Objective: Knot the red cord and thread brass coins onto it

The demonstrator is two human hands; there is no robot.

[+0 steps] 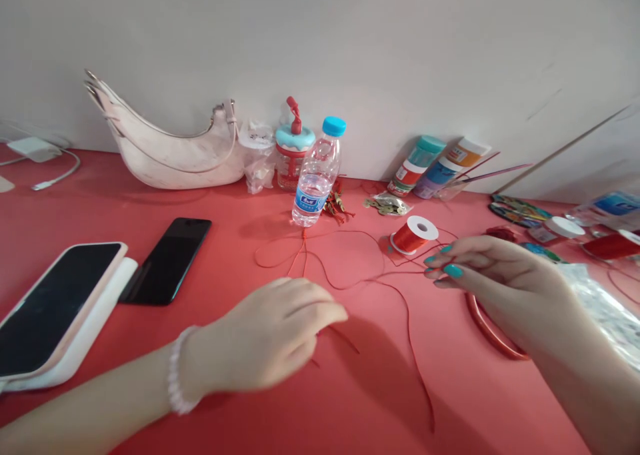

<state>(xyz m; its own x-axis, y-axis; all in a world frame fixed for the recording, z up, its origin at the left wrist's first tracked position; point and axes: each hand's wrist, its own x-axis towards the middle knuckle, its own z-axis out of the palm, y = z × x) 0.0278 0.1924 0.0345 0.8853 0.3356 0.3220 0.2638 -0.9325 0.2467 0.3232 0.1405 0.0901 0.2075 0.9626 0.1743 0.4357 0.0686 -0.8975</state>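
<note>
My left hand (265, 331), wearing a beaded bracelet (176, 371), is low over the table with its fingers curled. Thin red cord (409, 321) runs into it from a small knot (305, 235) by the water bottle (314, 191), and cord ends poke out beyond the fingers. The exact grip there is hidden. At the right, my right hand (493, 278) pinches a strand of the cord between thumb and fingers, drawing it sideways. A loose length curves down the table between the hands. Just behind the right hand stands a spool of red cord (411, 236).
A black phone (173, 261) and a phone in a pink case (63, 308) lie left. Along the wall are a white handbag (175, 158), a lidded cup (290, 165), coins in a bag (387, 205) and tubs (417, 165). A red ring (493, 331) is beneath my right hand.
</note>
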